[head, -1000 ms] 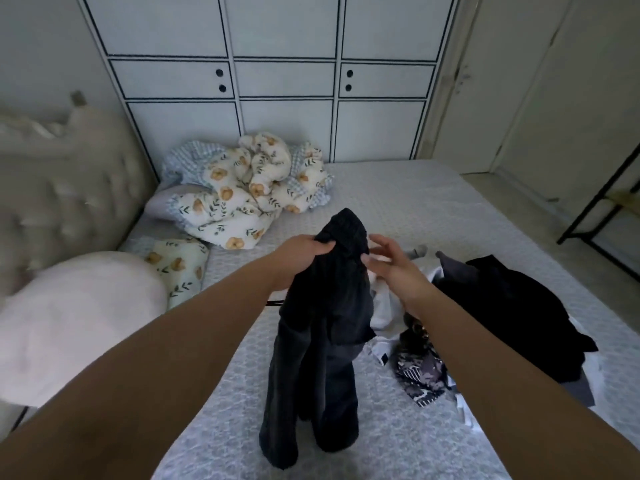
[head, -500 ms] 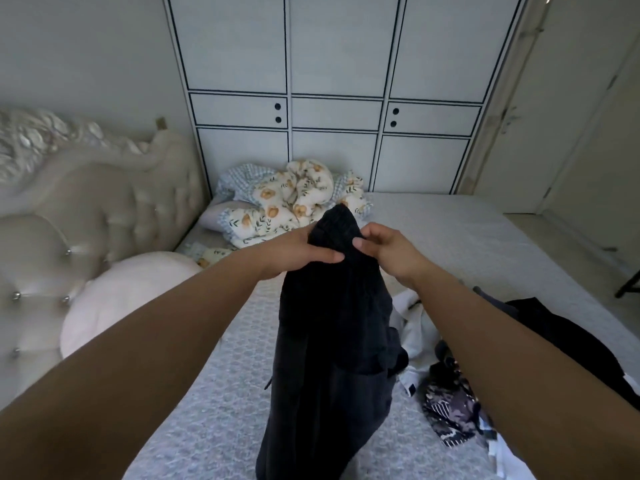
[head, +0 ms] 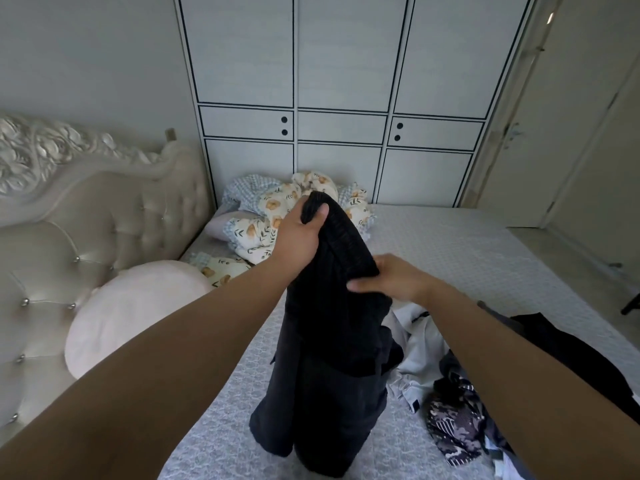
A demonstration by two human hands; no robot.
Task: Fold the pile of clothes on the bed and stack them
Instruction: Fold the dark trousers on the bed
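Note:
A pair of black trousers (head: 329, 358) hangs in the air over the bed (head: 467, 258), its lower end reaching down to the bedspread. My left hand (head: 301, 233) grips the ribbed waistband at its highest point. My right hand (head: 391, 280) holds the waistband lower and to the right, fingers curled round the edge. The pile of unfolded clothes (head: 450, 393) lies on the bed to the right: a white garment, a dark patterned piece and a black garment (head: 575, 355).
A floral duvet (head: 277, 216) is bunched at the far side of the bed by the white wardrobe (head: 339, 98). A pale pink round cushion (head: 131, 313) leans on the tufted headboard (head: 86, 223) at left. A door stands at right.
My left hand has lifted the waistband higher. My right hand has slid down and rightward along the waistband, spreading it. The view has tilted upward.

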